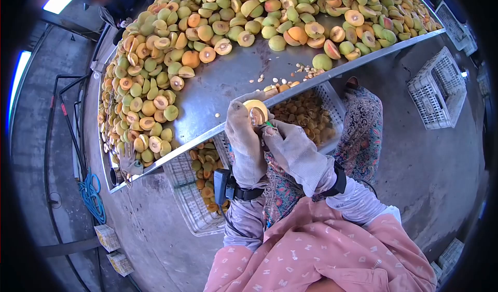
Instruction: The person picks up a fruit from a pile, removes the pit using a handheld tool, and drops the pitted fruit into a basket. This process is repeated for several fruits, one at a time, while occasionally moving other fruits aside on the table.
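My left hand [244,136], in a pale work glove, is closed around an apricot half [256,107] whose cut side and brown centre face me. My right hand [294,146], gloved too, is closed beside it on a small tool with a green part [268,124]; the tool's working end is at the fruit and mostly hidden. Both hands are just over the near edge of a metal table [228,84]. Close to them, pale stones [309,71] and a few orange pieces [283,87] lie along that edge.
Halved apricots [207,32] are heaped across the table. Below its edge stand a crate of orange fruit pieces [332,102] and another fruit-filled crate [181,188]. A glove [129,160] lies at the left corner. White crates [441,89] and a blue hose [91,193] are on the floor.
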Tool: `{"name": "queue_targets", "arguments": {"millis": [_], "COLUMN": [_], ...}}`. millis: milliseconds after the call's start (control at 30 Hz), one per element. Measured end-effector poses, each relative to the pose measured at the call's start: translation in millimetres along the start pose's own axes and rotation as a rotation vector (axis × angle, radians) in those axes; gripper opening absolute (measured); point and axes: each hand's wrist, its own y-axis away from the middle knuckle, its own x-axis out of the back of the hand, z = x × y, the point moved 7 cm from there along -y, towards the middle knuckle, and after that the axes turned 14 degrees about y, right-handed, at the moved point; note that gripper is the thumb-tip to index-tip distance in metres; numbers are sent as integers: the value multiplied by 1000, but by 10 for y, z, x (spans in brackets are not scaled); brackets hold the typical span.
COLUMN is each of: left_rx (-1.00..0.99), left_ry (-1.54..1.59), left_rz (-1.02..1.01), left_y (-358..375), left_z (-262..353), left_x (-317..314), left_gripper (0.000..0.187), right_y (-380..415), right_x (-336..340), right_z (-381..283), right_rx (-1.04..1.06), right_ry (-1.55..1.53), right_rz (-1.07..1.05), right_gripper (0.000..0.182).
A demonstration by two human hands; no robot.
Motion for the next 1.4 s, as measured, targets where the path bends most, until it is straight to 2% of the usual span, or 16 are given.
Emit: {"name": "queue_targets", "arguments": {"millis": [100,167,233,433,500,533,600,700,767,833,900,1000,1100,1200,1300,1400], "left_rx": [-13,-20,-33,230,481,477,-177,-183,-140,56,34,167,246,406,508,616], "left_ry": [-55,-121,-131,-158,327,327,199,152,162,212,171,151,202,387,541,539], "left_rz": [44,-29,-16,-287,-183,-184,73,164,196,238,234,133,19,-59,-18,63], "left_y": [0,-19,-15,-55,-4,17,34,94,64,38,20,5,9,49,87,175], "left_z": [104,220,281,186,16,-15,289,361,298,119,115,14,-9,-91,-145,-220], "left_x": [31,-28,-44,-9,49,-44,-95,-138,-81,-12,-44,-104,-148,-276,-326,-335], "left_gripper": [63,64,67,71,65,65,55,44,38,34,39,39,42,45,30,35], "right_y": [33,62,70,12,-17,-38,-20,37,-1,30,62,159,276,359,373,377], "right_x": [33,82,66,-49,-109,-150,-199,-243,-301,-269,-261,-262,-127,-239,-329,-381], "right_z": [-50,-119,-88,25,68,107,126,157,247,216,247,318,29,88,129,133], "right_rx": [64,149,119,46,39,-10,-55,-48,-75,-122,-168,-166,9,-293,-423,-402], "right_ry": [21,120,124,100,86,-47,-179,-239,-267,-360,-451,-516,-637,-836,-931,-1162], "right_rz": [-13,7,-14,-119,-133,-147,-162,-178,-221,-280,-338,-462,-621,-719,-818,-906], "right_gripper": [33,27,30,34,34,35,35,36,41,43,46,51,48,49,53,55]}}
